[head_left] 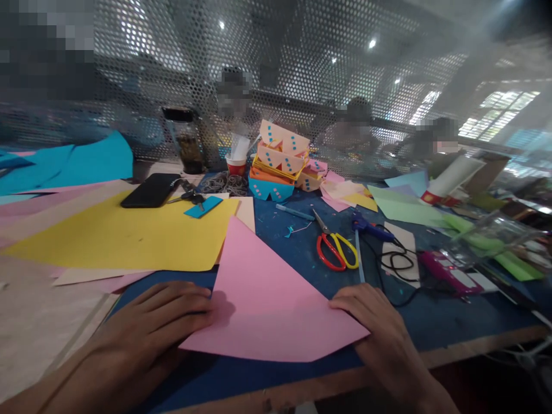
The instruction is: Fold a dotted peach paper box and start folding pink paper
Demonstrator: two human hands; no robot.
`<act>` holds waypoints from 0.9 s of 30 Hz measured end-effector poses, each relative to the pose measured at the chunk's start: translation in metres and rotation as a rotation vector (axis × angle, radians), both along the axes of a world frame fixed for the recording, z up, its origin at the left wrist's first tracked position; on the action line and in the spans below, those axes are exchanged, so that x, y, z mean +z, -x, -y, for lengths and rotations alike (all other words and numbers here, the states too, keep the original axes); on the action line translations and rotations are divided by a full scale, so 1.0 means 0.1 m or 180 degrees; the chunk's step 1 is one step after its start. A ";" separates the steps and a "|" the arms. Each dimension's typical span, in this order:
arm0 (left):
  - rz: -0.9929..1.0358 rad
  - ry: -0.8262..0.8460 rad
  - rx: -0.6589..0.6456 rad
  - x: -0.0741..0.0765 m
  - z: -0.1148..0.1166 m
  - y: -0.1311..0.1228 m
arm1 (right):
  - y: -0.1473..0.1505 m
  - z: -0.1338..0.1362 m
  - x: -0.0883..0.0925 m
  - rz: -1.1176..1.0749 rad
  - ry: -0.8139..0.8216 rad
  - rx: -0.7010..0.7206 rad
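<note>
A pink sheet of paper (276,299) lies near the front edge of the blue table, its long right edge slanting up to a pointed top. My left hand (166,316) grips its left edge, fingers together and thumb hidden. At the right corner, my right hand (375,316) pinches the sheet, fingertips on top and thumb underneath. Beyond it lie scissors (334,244) with one red and one yellow handle, a light blue pen (295,212) and a blue glue gun (373,227).
Yellow paper (129,233) and a black phone (150,190) with keys (190,192) are at left. Behind stand a bottle (187,141), a paper cup (237,164) and stacked paper crafts (280,155). Cables run to a magenta power strip (451,273) at right.
</note>
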State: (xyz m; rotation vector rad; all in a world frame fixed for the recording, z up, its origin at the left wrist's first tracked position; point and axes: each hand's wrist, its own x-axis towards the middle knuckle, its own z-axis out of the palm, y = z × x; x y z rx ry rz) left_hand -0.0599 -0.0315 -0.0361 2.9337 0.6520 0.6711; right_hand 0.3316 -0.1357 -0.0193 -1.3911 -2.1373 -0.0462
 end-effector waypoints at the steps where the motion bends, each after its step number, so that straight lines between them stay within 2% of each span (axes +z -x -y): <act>1: 0.0069 0.0038 -0.0002 -0.02 0.01 0.00 | 0.01 0.00 0.00 -0.0021 0.0039 -0.0024; 3: 0.0317 0.0149 0.0299 -0.04 0.04 -0.02 | 0.01 0.01 -0.01 -0.0074 0.0129 -0.0074; 6: 0.0455 0.0135 0.0432 -0.07 0.09 -0.05 | 0.01 0.02 -0.05 -0.0142 0.0219 -0.0138; 19: 0.0516 0.0234 0.0523 -0.06 0.11 -0.10 | 0.01 0.02 -0.10 -0.0169 0.0104 -0.0207; 27: 0.0541 0.0039 0.0357 -0.04 0.09 -0.13 | 0.00 0.02 -0.10 -0.0070 0.0122 -0.0225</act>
